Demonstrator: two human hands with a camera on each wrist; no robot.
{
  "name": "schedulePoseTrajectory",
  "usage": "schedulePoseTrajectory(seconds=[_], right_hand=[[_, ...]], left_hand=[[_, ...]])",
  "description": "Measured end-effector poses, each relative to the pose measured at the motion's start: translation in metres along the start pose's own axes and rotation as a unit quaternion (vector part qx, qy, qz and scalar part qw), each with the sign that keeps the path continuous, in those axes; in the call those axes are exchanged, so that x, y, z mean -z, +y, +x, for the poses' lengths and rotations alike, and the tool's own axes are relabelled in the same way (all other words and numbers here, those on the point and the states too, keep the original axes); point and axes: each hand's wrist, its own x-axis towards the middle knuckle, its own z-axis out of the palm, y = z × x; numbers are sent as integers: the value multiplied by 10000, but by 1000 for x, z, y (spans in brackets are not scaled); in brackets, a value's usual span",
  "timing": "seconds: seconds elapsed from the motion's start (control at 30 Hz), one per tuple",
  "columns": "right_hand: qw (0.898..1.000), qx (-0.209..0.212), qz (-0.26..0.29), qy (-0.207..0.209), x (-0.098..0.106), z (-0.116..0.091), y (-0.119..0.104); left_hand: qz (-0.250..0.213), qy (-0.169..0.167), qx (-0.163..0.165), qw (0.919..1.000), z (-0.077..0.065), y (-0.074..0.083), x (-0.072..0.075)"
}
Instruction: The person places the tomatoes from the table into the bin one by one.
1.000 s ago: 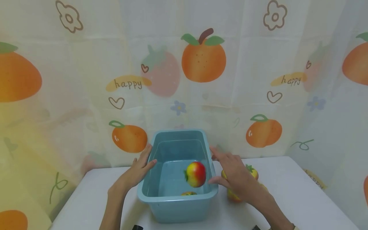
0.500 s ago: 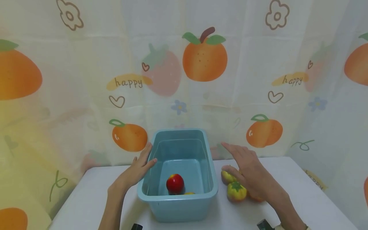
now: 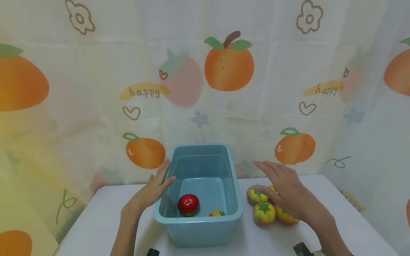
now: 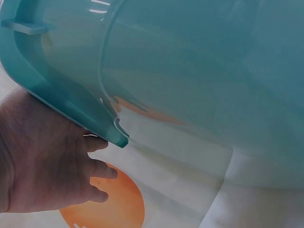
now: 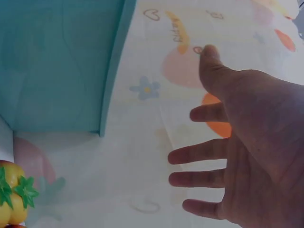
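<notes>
A light blue plastic bin [image 3: 205,221] stands on the white table. My left hand [image 3: 153,188] rests along its left rim, thumb over the edge and fingers straight down the outer side; the left wrist view shows those fingers [image 4: 97,168] just under the rim. Inside the bin lie a round red fruit [image 3: 188,204], near the front left, and a red-and-yellow fruit [image 3: 217,213] partly hidden by the front wall. To the right, my right hand [image 3: 285,188] hovers with nothing in it, fingers extended, over several yellow-and-red fruits [image 3: 264,213] with green leafy tops, partly covering them.
Behind the table [image 3: 330,220] hangs a pale curtain [image 3: 253,117] printed with oranges, strawberries and flowers. The bin stands at the table's back middle, close to this curtain. The fruit group sits just off the bin's right side.
A red-and-yellow fruit dropped into the bin and rolled left, coming to show its red side. My right hand drew away to the right, over the fruit group. My left hand stayed put.
</notes>
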Motion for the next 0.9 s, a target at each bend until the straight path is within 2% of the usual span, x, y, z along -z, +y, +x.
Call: schedulePoseTrajectory(seconds=[0.4,0.53,0.63,0.77,0.9], right_hand=[[9977,-405,-257,-483,17,-9,21],[9944,-611,-383,-767,17,-12,31],[9906,-828,-282,-1054,15,-14,40],[9756,-1331,-26,-1746,13,-15,51],[9493,-1873,79,-2522,7,-12,61]], left_hand=[[-55,10,-13,10000,0,1,0],[-37,5,3,10000,0,2,1],[-38,7,-11,10000,0,3,1],[-37,8,-29,10000,0,3,2],[-46,7,-11,10000,0,3,1]])
